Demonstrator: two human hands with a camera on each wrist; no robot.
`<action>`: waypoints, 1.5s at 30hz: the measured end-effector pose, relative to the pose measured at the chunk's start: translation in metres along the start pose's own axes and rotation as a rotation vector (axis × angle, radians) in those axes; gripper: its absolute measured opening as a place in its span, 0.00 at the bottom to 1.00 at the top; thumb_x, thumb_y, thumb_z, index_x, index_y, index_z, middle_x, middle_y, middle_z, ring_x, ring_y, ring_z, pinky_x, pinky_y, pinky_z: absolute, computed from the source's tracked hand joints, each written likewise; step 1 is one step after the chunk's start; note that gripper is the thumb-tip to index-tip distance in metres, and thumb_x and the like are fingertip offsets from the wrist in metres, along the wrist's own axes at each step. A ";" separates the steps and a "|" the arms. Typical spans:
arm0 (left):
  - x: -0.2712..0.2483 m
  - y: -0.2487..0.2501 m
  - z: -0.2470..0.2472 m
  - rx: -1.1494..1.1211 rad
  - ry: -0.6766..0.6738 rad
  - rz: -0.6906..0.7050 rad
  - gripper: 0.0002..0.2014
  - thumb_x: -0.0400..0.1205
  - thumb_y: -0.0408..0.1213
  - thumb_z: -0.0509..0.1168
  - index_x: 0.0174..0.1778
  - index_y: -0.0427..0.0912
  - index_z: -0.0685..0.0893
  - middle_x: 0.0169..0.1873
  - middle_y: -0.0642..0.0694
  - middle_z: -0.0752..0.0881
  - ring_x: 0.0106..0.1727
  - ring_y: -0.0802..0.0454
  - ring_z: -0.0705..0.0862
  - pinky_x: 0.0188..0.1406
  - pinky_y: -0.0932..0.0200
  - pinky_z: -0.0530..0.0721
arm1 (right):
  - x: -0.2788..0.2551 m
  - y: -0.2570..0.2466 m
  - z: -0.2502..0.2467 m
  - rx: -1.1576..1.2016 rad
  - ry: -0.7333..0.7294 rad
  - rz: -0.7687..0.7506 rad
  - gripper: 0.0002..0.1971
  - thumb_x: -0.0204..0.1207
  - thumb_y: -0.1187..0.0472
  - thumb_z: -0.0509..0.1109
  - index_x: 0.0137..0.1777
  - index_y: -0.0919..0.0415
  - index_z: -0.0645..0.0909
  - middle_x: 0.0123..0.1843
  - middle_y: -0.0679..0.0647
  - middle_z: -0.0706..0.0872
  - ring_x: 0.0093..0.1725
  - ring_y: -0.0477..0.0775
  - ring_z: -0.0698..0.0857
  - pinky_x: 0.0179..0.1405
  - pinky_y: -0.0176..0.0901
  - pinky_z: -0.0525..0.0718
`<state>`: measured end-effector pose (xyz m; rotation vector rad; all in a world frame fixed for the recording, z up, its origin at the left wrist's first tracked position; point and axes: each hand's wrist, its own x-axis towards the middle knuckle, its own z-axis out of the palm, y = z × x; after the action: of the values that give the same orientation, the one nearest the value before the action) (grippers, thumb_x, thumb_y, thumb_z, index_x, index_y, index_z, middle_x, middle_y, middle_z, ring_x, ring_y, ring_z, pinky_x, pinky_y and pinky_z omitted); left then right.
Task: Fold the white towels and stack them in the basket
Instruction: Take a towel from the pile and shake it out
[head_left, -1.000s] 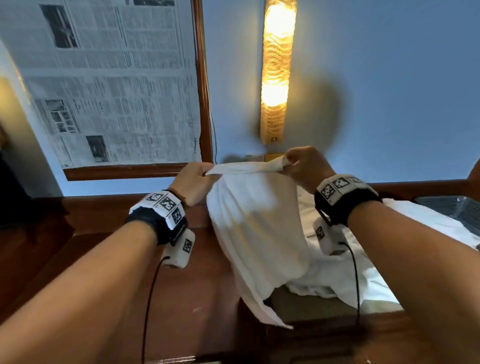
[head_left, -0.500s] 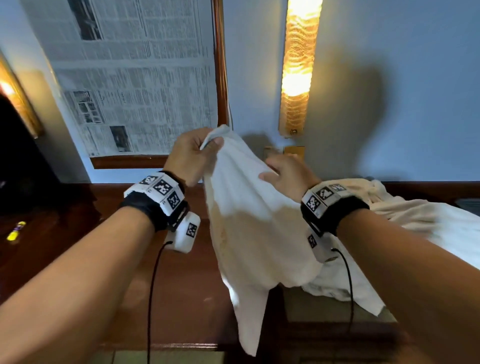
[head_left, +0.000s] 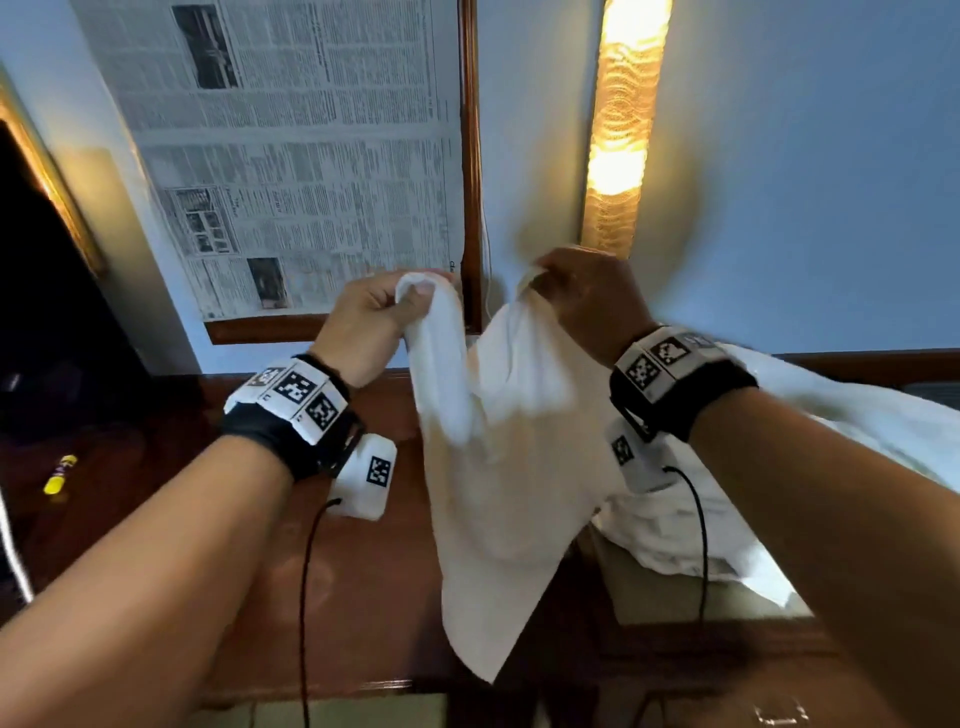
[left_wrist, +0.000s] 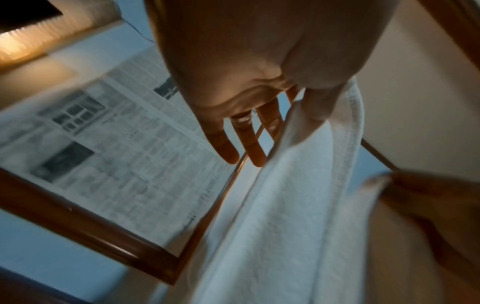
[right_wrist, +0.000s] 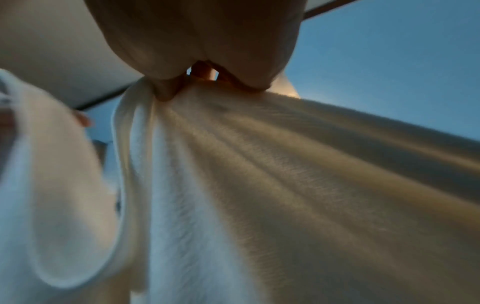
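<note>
White terry towel (head_left: 498, 467) hangs in the air above my dark wooden worktop (head_left: 363, 571), so it drapes flat for folding. From the left wrist, my left hand (left_wrist: 259, 82) pinches its hem. From the right wrist, my right hand (right_wrist: 197, 51) grips a bunched corner.

Wall (head_left: 805, 182): pale blue.
Wall lamp (head_left: 621, 124): tall, glowing amber.
Framed newspaper (head_left: 306, 156): dark wood frame, left of lamp.
Surface (head_left: 363, 571): dark reddish wood, below.
</note>
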<state>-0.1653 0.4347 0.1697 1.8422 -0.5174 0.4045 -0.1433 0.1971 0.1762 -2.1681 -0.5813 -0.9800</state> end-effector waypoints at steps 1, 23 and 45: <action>-0.001 -0.001 0.006 -0.049 -0.030 -0.016 0.11 0.90 0.34 0.60 0.50 0.37 0.89 0.46 0.54 0.91 0.49 0.58 0.88 0.52 0.59 0.84 | 0.004 -0.023 0.004 0.023 -0.014 -0.041 0.05 0.76 0.61 0.73 0.45 0.61 0.90 0.38 0.47 0.86 0.37 0.44 0.80 0.42 0.36 0.76; -0.085 -0.006 -0.021 -0.312 -0.244 -0.223 0.13 0.87 0.49 0.62 0.47 0.46 0.88 0.41 0.51 0.92 0.44 0.58 0.89 0.48 0.60 0.87 | -0.103 -0.086 0.039 0.062 -0.011 0.524 0.11 0.78 0.71 0.62 0.46 0.63 0.87 0.46 0.57 0.89 0.48 0.53 0.84 0.48 0.42 0.79; -0.097 0.004 -0.078 0.016 0.017 -0.299 0.20 0.88 0.40 0.64 0.29 0.40 0.83 0.32 0.41 0.83 0.35 0.49 0.80 0.44 0.55 0.75 | -0.199 -0.018 0.067 -0.199 -0.438 0.641 0.08 0.77 0.64 0.67 0.47 0.59 0.89 0.46 0.62 0.90 0.49 0.65 0.87 0.48 0.51 0.84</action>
<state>-0.2515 0.5223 0.1481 1.8943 -0.2211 0.2215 -0.2453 0.2348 -0.0040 -2.5179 0.0491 -0.2249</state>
